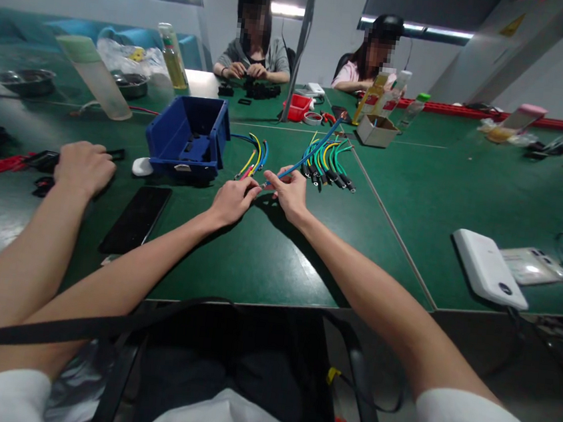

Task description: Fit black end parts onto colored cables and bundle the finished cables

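Note:
My left hand (pixel 232 199) and my right hand (pixel 290 195) meet at the middle of the green table (pixel 266 256). Both pinch the near end of a long blue wire (pixel 312 150) that runs away to the upper right. The fingers of each hand are closed on it, fingertips almost touching. A few coloured wires (pixel 255 158) lie just beyond my left hand. A larger bunch of green, yellow and blue wires with black ends (pixel 330 166) lies just beyond my right hand.
Another person's arm reaches in from the left, its fist (pixel 85 167) resting near black parts. A blue bin (pixel 188 137), a black phone (pixel 136 219) and a white power bank (pixel 489 268) lie around. Two people sit across the table, with a cardboard box (pixel 376 130) and bottles.

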Motion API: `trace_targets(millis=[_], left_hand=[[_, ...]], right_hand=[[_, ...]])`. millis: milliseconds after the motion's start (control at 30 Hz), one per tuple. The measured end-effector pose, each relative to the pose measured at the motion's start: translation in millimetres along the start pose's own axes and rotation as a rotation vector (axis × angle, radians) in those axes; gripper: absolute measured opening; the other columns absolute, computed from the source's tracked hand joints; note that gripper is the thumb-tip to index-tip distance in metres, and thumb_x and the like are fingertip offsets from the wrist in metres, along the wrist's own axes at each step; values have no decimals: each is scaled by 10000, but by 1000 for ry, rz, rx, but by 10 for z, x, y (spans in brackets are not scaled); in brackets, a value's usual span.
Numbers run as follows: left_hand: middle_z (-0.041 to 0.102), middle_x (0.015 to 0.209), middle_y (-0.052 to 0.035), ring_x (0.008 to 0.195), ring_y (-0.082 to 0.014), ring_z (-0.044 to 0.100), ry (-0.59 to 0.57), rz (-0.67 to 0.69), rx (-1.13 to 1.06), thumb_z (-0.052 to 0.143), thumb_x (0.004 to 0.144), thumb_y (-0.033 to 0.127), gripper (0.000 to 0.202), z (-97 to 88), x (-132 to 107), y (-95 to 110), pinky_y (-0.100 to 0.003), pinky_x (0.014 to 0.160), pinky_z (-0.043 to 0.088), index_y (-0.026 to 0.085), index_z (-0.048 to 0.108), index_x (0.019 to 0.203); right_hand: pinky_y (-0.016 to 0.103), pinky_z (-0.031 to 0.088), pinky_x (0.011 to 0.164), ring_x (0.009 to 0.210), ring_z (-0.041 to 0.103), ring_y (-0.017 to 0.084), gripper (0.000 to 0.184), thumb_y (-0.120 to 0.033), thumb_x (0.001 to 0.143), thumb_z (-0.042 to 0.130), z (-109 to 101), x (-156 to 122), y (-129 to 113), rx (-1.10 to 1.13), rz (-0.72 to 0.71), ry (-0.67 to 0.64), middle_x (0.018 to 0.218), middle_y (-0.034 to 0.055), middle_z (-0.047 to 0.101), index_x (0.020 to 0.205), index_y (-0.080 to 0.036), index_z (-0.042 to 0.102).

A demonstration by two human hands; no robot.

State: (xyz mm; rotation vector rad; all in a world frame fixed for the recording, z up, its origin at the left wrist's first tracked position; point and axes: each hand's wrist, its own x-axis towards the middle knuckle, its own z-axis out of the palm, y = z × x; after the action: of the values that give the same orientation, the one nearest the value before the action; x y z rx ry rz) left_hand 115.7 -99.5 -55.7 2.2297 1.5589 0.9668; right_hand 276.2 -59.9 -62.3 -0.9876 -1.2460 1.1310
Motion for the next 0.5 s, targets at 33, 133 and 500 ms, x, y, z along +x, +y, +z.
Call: trace_targets(millis=[33, 133, 500], left_hand=[[724, 844, -74, 752, -215, 656, 14, -16, -8, 466, 955, 404, 313, 2, -4, 16, -313, 711, 461, 178, 683, 960], [721, 822, -74, 734, -207, 651, 40, -25, -51, 478, 952, 388, 305, 1, -11, 63, -308, 697, 454, 166, 687, 940], [679, 773, -51, 587, -129, 570, 27, -293, -514, 606, 885, 318, 193, 75, 13, 81, -254, 552, 440, 141, 673, 922]], right_hand=[[212, 439, 412, 679, 707, 193, 507, -563, 654, 794, 2, -1, -1, 5, -5, -2, 706, -20, 615, 849, -230, 465], [208, 415, 402, 668, 702, 194, 526, -571, 638, 807, 1, 3, 3, 30, -29, -14, 673, -29, 596, 845, -233, 462], [197, 375, 406, 674, 706, 191, 552, -576, 615, 817, 7, 13, -6, 36, -25, -55, 646, -46, 574, 843, -227, 455]])
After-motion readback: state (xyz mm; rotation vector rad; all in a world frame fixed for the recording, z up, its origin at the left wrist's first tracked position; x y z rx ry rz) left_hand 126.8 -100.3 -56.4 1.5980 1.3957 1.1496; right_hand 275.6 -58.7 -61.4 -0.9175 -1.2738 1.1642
